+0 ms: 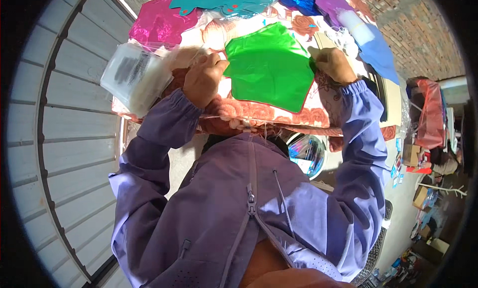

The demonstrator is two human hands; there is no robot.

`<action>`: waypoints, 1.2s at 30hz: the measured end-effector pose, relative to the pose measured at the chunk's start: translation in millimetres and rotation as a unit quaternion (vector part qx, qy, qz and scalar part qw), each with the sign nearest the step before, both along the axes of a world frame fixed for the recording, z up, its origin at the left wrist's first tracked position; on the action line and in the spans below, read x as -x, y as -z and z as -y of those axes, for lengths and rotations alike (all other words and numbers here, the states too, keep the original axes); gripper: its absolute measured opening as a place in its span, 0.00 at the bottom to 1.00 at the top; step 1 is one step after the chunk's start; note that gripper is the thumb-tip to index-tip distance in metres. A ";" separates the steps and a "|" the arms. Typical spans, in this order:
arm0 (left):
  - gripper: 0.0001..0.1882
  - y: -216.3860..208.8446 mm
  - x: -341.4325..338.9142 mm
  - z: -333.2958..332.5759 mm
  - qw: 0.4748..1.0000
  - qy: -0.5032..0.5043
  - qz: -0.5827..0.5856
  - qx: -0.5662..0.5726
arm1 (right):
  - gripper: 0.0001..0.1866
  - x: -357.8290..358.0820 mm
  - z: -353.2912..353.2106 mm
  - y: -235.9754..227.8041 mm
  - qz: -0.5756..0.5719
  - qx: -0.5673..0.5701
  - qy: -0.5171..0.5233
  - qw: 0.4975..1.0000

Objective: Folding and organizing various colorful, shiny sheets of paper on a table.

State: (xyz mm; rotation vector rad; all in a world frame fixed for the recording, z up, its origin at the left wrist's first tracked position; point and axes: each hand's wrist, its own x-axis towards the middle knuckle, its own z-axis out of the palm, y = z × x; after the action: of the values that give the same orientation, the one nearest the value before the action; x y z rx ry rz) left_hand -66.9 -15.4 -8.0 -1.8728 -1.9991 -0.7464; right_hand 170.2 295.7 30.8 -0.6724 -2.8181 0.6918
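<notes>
Foil, green and shiny (269,69), lies flat between my two hands on the flowered cloth (259,113). My right hand (332,65) is clamped on its right edge; my left hand (205,78) pinches its left corner. Just left of that grip sits a clear plastic packet (135,76) with a dark label. Beyond, pink (158,25), teal (219,1) and blue foil pieces (381,51) lie spread.

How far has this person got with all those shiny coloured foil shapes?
Done, it seems: pink foil, teal foil and blue foil shapes lie spread at the far edge of the flowered cloth. In hand: the left hand and right hand grip opposite edges of a flat green foil shape. What remains cannot be told; a clear packet lies by the left hand.
</notes>
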 end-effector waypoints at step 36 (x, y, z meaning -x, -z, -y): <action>0.27 12.6 -56.0 -118.1 0.987 0.000 0.131 0.091 | 0.16 261.1 20.4 -8.0 -0.075 -0.159 -0.262 0.949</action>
State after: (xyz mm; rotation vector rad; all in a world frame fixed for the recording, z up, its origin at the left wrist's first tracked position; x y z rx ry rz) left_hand -10.9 102.7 -20.6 -1.9597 -2.2976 -0.8768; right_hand -90.9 275.3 38.9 0.1850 -2.8716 0.3162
